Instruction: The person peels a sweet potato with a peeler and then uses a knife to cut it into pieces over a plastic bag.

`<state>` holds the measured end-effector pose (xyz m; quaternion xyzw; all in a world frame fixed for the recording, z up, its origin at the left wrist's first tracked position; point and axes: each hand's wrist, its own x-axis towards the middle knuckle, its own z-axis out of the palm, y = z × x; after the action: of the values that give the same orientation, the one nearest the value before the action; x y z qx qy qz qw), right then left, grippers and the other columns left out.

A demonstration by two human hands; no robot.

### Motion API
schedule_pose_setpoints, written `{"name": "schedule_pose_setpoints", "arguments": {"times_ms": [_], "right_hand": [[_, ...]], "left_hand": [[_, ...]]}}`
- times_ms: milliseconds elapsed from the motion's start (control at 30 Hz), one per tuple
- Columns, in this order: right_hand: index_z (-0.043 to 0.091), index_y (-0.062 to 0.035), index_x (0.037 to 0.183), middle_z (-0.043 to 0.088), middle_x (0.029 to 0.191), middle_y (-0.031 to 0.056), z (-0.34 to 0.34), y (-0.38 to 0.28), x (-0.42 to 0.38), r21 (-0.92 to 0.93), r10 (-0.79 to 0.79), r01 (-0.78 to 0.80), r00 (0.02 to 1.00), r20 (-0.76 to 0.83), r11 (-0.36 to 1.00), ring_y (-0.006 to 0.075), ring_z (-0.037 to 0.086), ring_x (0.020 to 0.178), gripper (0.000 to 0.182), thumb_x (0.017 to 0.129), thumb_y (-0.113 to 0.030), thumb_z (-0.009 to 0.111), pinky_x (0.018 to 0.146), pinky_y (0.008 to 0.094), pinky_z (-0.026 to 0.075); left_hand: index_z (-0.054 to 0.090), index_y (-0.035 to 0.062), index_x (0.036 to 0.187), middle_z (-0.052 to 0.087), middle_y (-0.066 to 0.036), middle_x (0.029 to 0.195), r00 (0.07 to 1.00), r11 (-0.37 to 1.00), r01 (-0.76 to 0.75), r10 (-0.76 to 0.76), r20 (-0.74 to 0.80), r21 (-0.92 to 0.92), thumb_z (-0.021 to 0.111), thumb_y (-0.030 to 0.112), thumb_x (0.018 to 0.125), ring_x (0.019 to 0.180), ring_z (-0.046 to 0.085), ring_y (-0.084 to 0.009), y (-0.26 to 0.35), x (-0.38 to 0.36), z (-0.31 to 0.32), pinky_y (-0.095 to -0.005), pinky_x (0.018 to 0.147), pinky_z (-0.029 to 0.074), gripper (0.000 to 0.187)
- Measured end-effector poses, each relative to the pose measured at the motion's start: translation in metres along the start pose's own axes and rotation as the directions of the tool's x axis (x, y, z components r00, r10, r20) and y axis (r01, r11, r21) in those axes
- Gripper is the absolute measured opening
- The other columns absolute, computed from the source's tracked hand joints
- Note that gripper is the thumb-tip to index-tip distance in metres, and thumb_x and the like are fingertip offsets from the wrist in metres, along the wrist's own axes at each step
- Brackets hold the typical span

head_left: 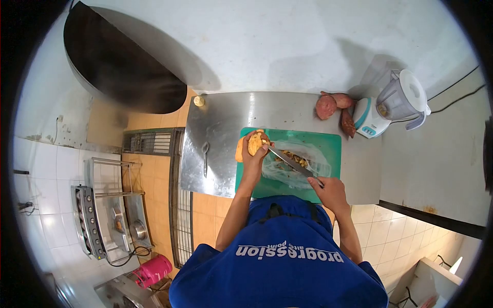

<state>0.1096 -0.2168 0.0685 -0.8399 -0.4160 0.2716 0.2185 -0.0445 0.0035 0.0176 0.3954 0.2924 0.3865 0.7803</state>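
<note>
My left hand (251, 158) is wrapped around a partly peeled sweet potato (258, 142) with yellow-orange flesh, over the far left part of a green cutting board (334, 149). Its fingers hide some of it. Gripped by the handle, a knife (288, 159) sits in my right hand (328, 193), its blade slanting up and left so that the tip reaches the sweet potato. Another orange piece (239, 150) shows beside my left hand at the board's edge. Beneath the blade, a clear plastic bag (308, 177) lies on the board with brown and yellow peelings (295, 158) on it.
Several red-skinned sweet potatoes (328, 107) lie at the back right, beside a white and teal blender (367, 118). A spoon (205, 159) and a small round pale thing (199, 101) are on the left of the steel table (221, 123). A pink gas cylinder (154, 270) stands lower left.
</note>
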Motion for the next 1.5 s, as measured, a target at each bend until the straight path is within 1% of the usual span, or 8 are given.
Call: {"name": "schedule_pose_setpoints", "arguments": {"times_ms": [133,300,733,800,1033,1233,1300,1500], "right_hand": [[0.073,-0.0037,0.076,0.063,0.064,0.0199,-0.009,0.000,0.001,-0.028,0.016,-0.016,1.000,0.008,0.999,0.0419,0.064,0.065,0.063,0.099,-0.059,0.055,0.064,0.0495,0.050],[0.079,-0.0055,0.085,0.067,0.066,0.0189,-0.021,-0.004,0.000,-0.076,0.040,-0.036,0.998,0.048,0.996,0.0393,0.068,0.069,0.061,0.098,-0.060,0.056,0.070,0.0473,0.053],[0.078,-0.0031,0.083,0.065,0.066,0.0215,-0.018,-0.001,-0.001,-0.021,0.103,-0.101,0.989,0.106,0.995,0.0418,0.065,0.069,0.064,0.099,-0.060,0.054,0.070,0.0496,0.051],[0.075,-0.0006,0.081,0.062,0.066,0.0244,-0.014,-0.003,-0.005,0.054,0.160,-0.169,0.977,0.142,0.984,0.0446,0.063,0.068,0.065,0.100,-0.059,0.054,0.067,0.0505,0.048],[0.071,0.0018,0.079,0.061,0.069,0.0274,0.011,0.003,-0.022,0.155,0.159,-0.170,0.984,0.085,0.973,0.0469,0.061,0.070,0.064,0.101,-0.056,0.055,0.066,0.0525,0.045],[0.072,0.0000,0.079,0.065,0.075,0.0283,0.016,0.010,-0.037,0.064,0.211,-0.214,0.976,0.053,0.975,0.0485,0.063,0.077,0.063,0.101,-0.057,0.054,0.072,0.0546,0.048],[0.074,-0.0013,0.084,0.067,0.079,0.0286,0.017,0.013,-0.042,0.033,0.227,-0.231,0.970,0.083,0.972,0.0489,0.065,0.081,0.063,0.101,-0.058,0.052,0.077,0.0555,0.050],[0.077,-0.0006,0.092,0.069,0.085,0.0301,0.027,0.021,-0.050,0.010,0.301,-0.304,0.949,0.098,0.953,0.0482,0.067,0.088,0.065,0.102,-0.059,0.050,0.083,0.0554,0.051]], "left_hand": [[0.038,0.0055,0.145,0.056,-0.016,0.127,0.999,0.995,-0.034,0.030,0.045,0.089,0.066,0.002,0.092,0.110,0.067,-0.0339,-0.008,0.006,-0.013,-0.0469,0.104,0.054,0.060],[0.037,0.0064,0.144,0.057,-0.015,0.126,0.999,0.978,-0.044,0.037,0.037,0.205,0.067,-0.003,0.090,0.110,0.067,-0.0303,-0.015,0.007,-0.019,-0.0422,0.102,0.055,0.062],[0.036,0.0058,0.144,0.056,-0.014,0.126,0.998,0.969,-0.051,0.044,0.033,0.242,0.067,0.001,0.094,0.112,0.065,-0.0259,-0.018,0.007,-0.012,-0.0389,0.101,0.053,0.059],[0.036,0.0051,0.143,0.056,-0.014,0.127,0.994,0.937,-0.110,0.108,0.023,0.331,0.068,0.003,0.095,0.113,0.064,-0.0250,-0.019,0.006,-0.008,-0.0385,0.099,0.053,0.058],[0.037,0.0017,0.140,0.058,-0.011,0.121,0.974,0.943,-0.221,0.224,0.019,0.247,0.073,0.000,0.092,0.113,0.059,-0.0183,-0.027,-0.003,0.007,-0.0330,0.099,0.050,0.060],[0.039,-0.0008,0.138,0.056,-0.012,0.122,0.966,0.889,-0.242,0.260,0.007,0.388,0.076,0.002,0.090,0.113,0.058,-0.0190,-0.051,-0.019,0.001,-0.0327,0.100,0.049,0.061],[0.042,-0.0015,0.136,0.056,-0.013,0.122,0.941,0.754,-0.255,0.337,-0.024,0.605,0.080,0.004,0.086,0.113,0.058,-0.0213,-0.063,-0.023,-0.005,-0.0338,0.100,0.049,0.063],[0.044,-0.0003,0.136,0.055,-0.015,0.122,0.951,0.752,-0.199,0.302,-0.060,0.629,0.082,0.003,0.083,0.113,0.058,-0.0240,-0.074,-0.027,-0.004,-0.0354,0.100,0.049,0.066]]}}
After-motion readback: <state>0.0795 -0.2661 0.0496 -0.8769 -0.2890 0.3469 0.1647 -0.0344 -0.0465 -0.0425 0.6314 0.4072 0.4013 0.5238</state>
